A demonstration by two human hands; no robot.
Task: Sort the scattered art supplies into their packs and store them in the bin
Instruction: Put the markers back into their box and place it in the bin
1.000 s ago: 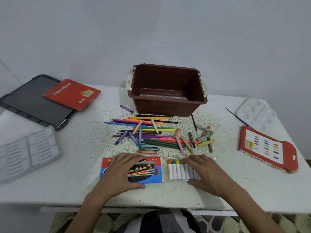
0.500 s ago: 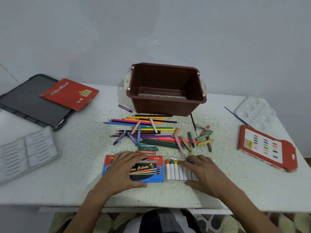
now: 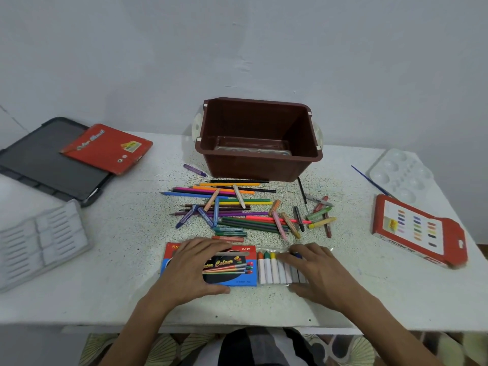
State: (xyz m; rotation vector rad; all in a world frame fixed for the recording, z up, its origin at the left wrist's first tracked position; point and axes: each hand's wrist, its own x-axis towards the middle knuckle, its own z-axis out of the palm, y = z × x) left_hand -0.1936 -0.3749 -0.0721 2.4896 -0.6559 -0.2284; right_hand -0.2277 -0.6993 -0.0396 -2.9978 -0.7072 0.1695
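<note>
Low in the frame, your left hand (image 3: 195, 268) lies flat, fingers spread, on the blue pack (image 3: 237, 270). Your right hand (image 3: 319, 273) rests likewise, fingers straight, on the clear crayon pack (image 3: 272, 270). The brown bin (image 3: 258, 167) stands at centre, beyond the scattered pencils (image 3: 245, 203).

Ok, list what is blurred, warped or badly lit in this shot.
Head view: soft even light, no hard shadows; table edges bow from the wide lens; pencils in the middle are sharp; the white tray at far left is smeared; the red box at right looks soft.
</note>
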